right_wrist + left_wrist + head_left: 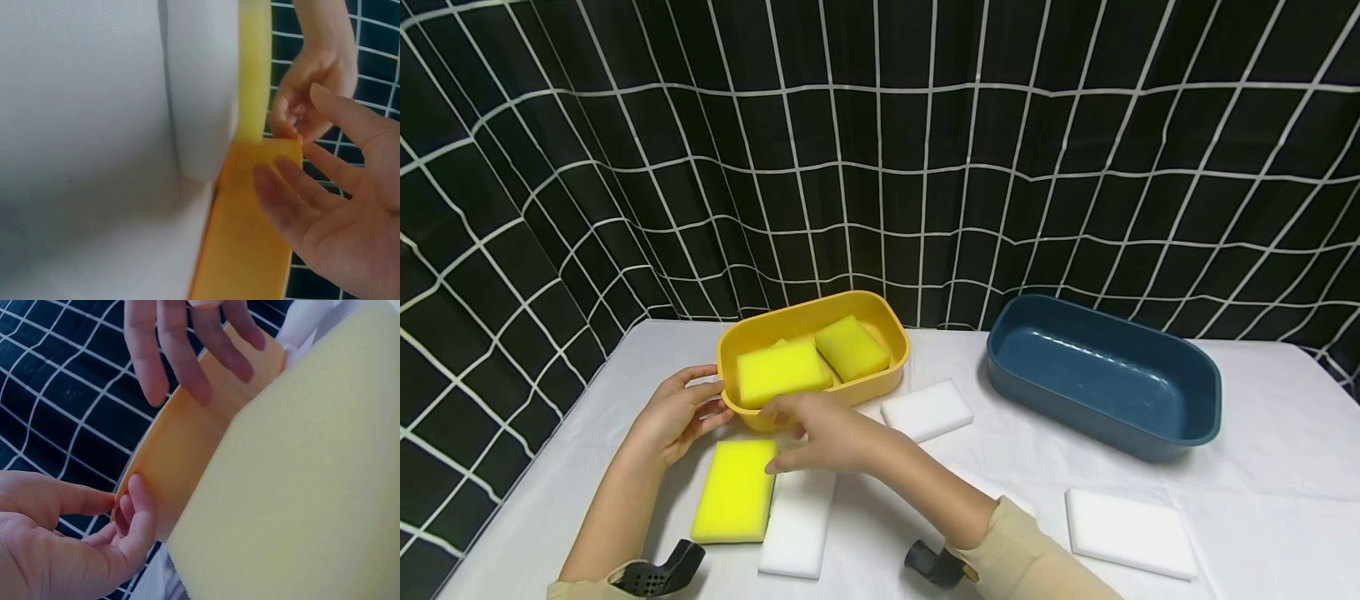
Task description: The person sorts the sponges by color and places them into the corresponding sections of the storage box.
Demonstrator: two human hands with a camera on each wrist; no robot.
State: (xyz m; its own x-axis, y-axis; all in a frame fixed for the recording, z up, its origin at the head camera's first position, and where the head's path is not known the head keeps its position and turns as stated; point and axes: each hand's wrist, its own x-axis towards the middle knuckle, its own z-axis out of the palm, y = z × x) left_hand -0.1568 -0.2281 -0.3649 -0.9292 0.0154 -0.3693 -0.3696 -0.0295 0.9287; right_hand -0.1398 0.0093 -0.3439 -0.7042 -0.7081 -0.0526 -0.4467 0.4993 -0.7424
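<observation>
Yellow sponges (778, 372) in the bin (872, 388), right hand (823, 433) empty at its edge

And it's all about the bin now! Left hand (681, 408) grips the rim at its own end, thumb and fingers curled at the edge. Across from it, the right hand hangs by the near wall, fingers loosely spread, nothing held; whether a fingertip brushes the rim, I can't tell. Two yellow sponges show plainly inside, just beyond the right hand, one overlapping a tilted neighbour. One loose sponge (733, 492) lies on the cloth (572, 467), nearer the wearer and between the hands, right beside a white pad (797, 525).

My read: this is the loading stage, bin being steadied. Next move, I'd judge, calls for the right hand to dip low and pinch that loose sponge by its long sides while the left guards against sliding.

Lovely textures here! Yellow foam, matt and fine-grained, cut in square-edged bricks; the white pad smoother-looking, long and flat. The bin looks like smooth plastic, round-cornered, thin-rimmed. Well off to the right hand's right, the blue bin (1105, 367) shows a glossy floor, same rounded oblong.
</observation>
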